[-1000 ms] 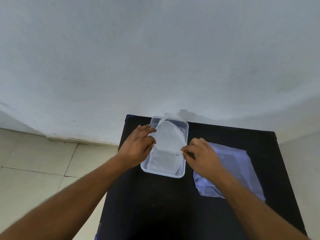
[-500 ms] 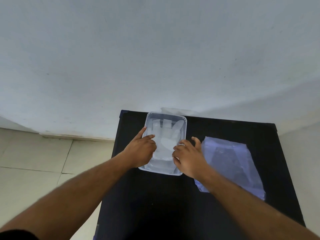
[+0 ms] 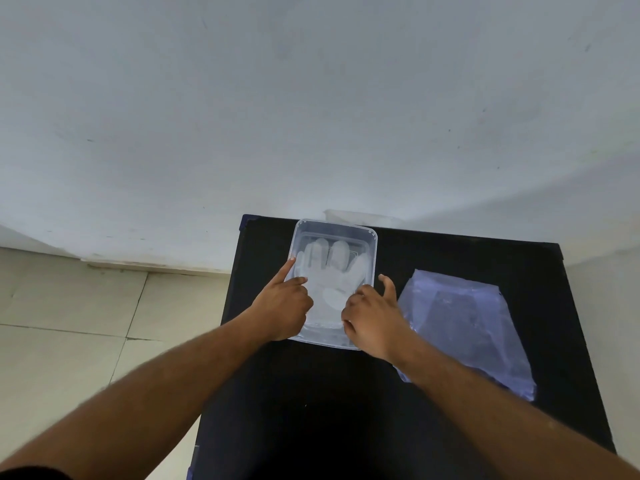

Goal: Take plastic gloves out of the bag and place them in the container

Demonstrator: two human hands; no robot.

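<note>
- Pale wall and tiled floor surround a black desk [image 3: 346, 410] pushed against the wall.
- On it sits a clear plastic container [image 3: 372, 251], with a bluish plastic bag [image 3: 460, 323] lying flat beside it on the right.
- A translucent plastic glove [image 3: 332, 275] lies spread inside the container, its fingers toward the wall.
- The left hand [image 3: 284, 306] presses on the glove's edge with index finger extended, gripping nothing.
- The right hand [image 3: 372, 313] rests loosely curled on the container's near right rim; whether it pinches the glove cannot be told.
- The step looks like flattening the placed glove; next, the right hand would need to reach into the bag for another.
</note>
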